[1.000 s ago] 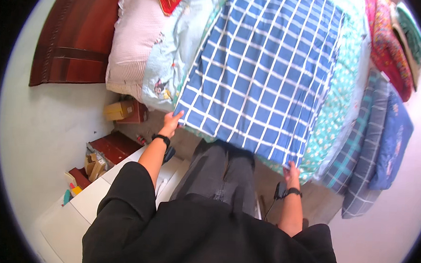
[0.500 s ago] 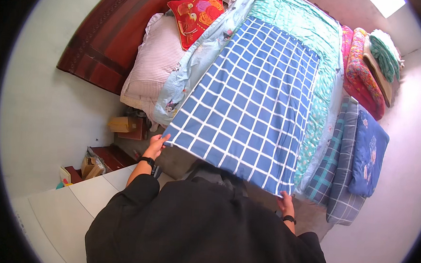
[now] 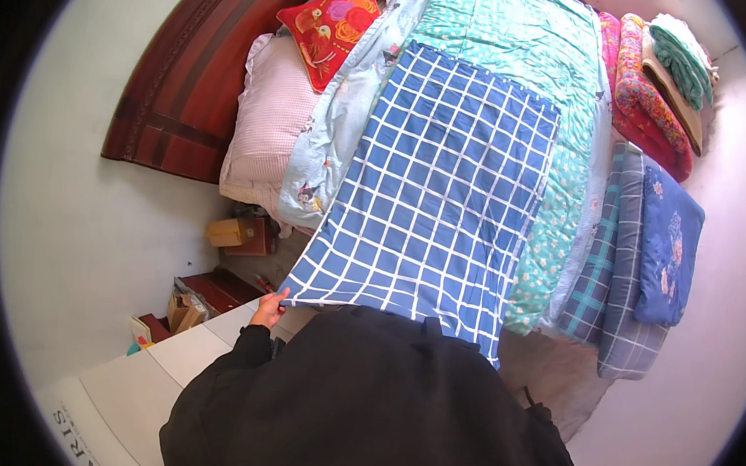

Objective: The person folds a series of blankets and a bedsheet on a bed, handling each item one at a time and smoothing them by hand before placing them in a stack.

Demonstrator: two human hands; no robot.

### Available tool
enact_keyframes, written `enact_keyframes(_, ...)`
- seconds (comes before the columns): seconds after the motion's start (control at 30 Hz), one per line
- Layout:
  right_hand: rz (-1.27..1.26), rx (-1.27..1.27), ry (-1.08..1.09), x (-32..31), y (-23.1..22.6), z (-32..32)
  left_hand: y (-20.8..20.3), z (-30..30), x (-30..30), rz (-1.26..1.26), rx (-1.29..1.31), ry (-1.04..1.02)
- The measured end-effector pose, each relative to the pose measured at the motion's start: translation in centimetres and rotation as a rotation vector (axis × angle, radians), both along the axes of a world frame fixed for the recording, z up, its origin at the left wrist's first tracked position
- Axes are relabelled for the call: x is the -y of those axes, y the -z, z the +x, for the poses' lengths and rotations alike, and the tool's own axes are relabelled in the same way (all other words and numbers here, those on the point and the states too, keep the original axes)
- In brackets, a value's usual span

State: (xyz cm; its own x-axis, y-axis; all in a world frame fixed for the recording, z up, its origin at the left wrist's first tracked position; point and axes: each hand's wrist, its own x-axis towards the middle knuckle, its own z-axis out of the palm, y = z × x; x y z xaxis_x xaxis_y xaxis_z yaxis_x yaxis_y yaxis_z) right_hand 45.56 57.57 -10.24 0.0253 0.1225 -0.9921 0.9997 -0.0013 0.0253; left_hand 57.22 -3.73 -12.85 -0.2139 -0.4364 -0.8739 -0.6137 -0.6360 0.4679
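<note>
A blue sheet (image 3: 443,178) with white checks lies over a mint-green flowered quilt (image 3: 551,209) on the bed, its near end pulled off the side toward me. My left hand (image 3: 269,309) is closed on the near left corner, fingers pinching the hem. From that corner the near edge sags and runs behind my dark top. The near right corner hangs low beside my body. My right hand does not show; my body hides it, so I cannot see whether it grips that corner.
A dark red headboard (image 3: 186,97), a pale pink pillow (image 3: 269,126) and a red embroidered cushion (image 3: 331,30) are on the left. Folded plaid bedding (image 3: 630,314) and rolled flowered quilts (image 3: 650,96) line the right. Cartons (image 3: 230,232) stand by the wall; a white panelled surface (image 3: 190,341) is behind me.
The sheet has slid toward me, baring more green quilt at the far end. My left hand has come nearer my body, and my right hand has dropped out of sight.
</note>
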Motion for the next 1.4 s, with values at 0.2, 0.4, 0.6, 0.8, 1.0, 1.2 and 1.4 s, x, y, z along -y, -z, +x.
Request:
enact_keyframes(0.2, -0.162, -0.059, 0.181, -4.8, 6.8, -11.0, 2.7, -12.1, 4.8, 0.026, -0.111, -0.031)
enact_keyframes(0.4, -0.339, -0.235, 0.201, -5.8, 7.2, -38.5, 5.6, -42.0, 7.3, 0.054, -0.347, 0.099)
enact_keyframes(0.6, -0.200, -0.510, 0.188, 0.5, 6.6, -66.0, 5.8, -72.1, 10.7, -0.075, -0.635, -0.105)
enact_keyframes(0.8, -0.166, -0.950, -0.052, 9.0, 8.8, -77.3, 8.4, -89.2, 3.0, -0.350, -0.804, 0.063)
enact_keyframes(1.0, 0.444, -1.391, -1.473, 13.4, 24.4, -68.6, 18.2, -80.5, -5.7, -1.149, -0.469, 0.927)
enact_keyframes(1.2, 0.322, -0.989, -1.555, 17.1, 24.7, -48.0, 24.5, -59.4, -0.4, -1.210, 0.238, 1.000)
enact_keyframes(1.4, 0.632, -0.889, -1.243, 13.6, 27.6, -39.1, 28.2, -48.7, 5.8, -0.540, 0.085, 0.338)
